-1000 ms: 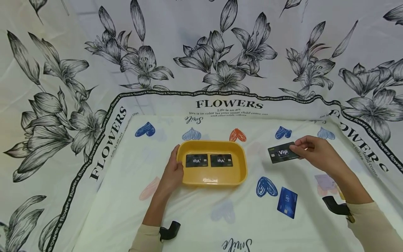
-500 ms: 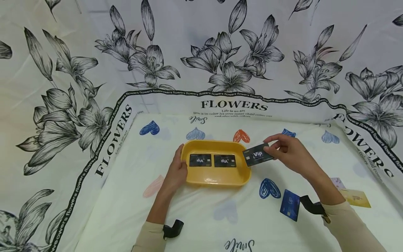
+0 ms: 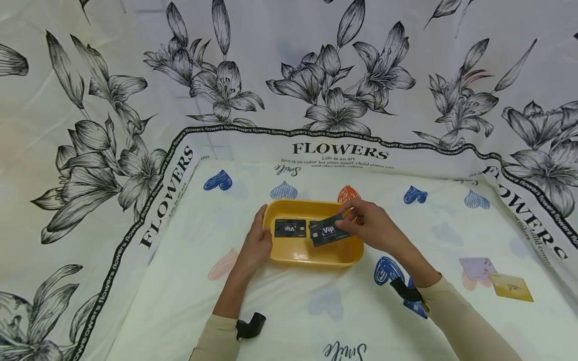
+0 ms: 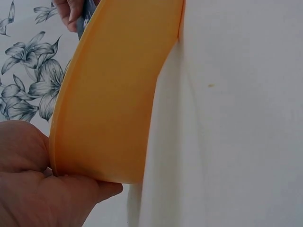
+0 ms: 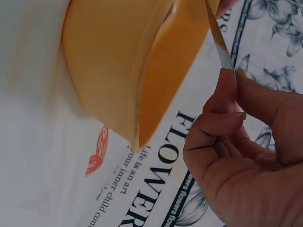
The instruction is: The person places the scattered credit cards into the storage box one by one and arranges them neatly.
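Note:
My left hand point(image 3: 255, 245) grips the left end of a yellow plastic tray point(image 3: 311, 262), its thumb by the rim. In the left wrist view that hand point(image 4: 47, 189) lies against the tray's outer wall point(image 4: 109, 99). Between thumb and fingertips, my right hand point(image 3: 372, 225) pinches a black Vip card point(image 3: 328, 230), tilted over the tray's right half. The right wrist view shows this card edge-on. A second black Vip card point(image 3: 290, 228) lies flat in the tray's left half. Another card beside it is mostly hidden under the held one.
A blue card point(image 3: 415, 308) lies on the white cloth, partly covered by my right wrist and its black strap. Farther right, a purple card point(image 3: 477, 268) and a gold card point(image 3: 512, 287) lie touching or overlapping. A flower-printed cloth point(image 3: 253, 80) rises behind.
My right hand has carried the black Vip card leftward from the right of the tray to above it. The left hand keeps its grip. The view has shifted slightly.

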The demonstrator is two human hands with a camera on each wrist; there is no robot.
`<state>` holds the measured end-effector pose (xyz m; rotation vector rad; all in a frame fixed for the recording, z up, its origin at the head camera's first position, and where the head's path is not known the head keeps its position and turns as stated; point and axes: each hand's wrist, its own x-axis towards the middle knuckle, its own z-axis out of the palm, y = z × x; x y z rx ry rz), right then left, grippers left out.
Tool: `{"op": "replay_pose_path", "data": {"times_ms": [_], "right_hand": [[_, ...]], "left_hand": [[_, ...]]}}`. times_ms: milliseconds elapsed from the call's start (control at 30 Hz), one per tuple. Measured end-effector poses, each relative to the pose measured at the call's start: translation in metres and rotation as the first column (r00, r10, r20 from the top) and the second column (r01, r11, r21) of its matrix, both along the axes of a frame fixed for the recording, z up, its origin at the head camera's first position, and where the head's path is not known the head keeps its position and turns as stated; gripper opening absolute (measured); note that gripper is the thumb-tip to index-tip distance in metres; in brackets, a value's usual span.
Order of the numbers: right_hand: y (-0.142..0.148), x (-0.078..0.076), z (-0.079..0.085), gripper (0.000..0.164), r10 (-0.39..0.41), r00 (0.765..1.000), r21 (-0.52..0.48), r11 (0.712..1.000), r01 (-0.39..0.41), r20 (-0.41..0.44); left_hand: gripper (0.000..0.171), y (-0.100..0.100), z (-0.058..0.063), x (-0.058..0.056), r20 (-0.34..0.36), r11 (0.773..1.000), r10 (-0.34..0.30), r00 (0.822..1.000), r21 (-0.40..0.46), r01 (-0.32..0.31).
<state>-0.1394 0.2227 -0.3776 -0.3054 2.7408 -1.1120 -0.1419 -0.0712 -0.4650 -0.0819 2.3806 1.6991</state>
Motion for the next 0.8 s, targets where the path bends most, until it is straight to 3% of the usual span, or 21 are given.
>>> {"op": "replay_pose_path", "data": {"times_ms": [400, 600, 800], "right_hand": [[-0.037, -0.008, -0.029, 0.024, 0.136, 0.989, -0.106, 0.986, -0.130, 0.052], [-0.055, -0.010, -0.041, 0.023, 0.162, 0.983, -0.141, 0.979, -0.148, 0.092], [-0.069, -0.011, -0.043, 0.021, 0.177, 0.976, -0.123, 0.979, -0.162, 0.125]], "left_hand": [[0.070, 0.001, 0.005, 0.000, -0.002, 1.000, -0.007, 1.000, 0.007, 0.007], [0.069, -0.001, 0.007, 0.001, 0.001, 1.000, 0.001, 1.000, 0.002, -0.001], [0.069, -0.001, 0.004, -0.001, 0.011, 1.000, 0.003, 1.000, -0.006, -0.003]]}}
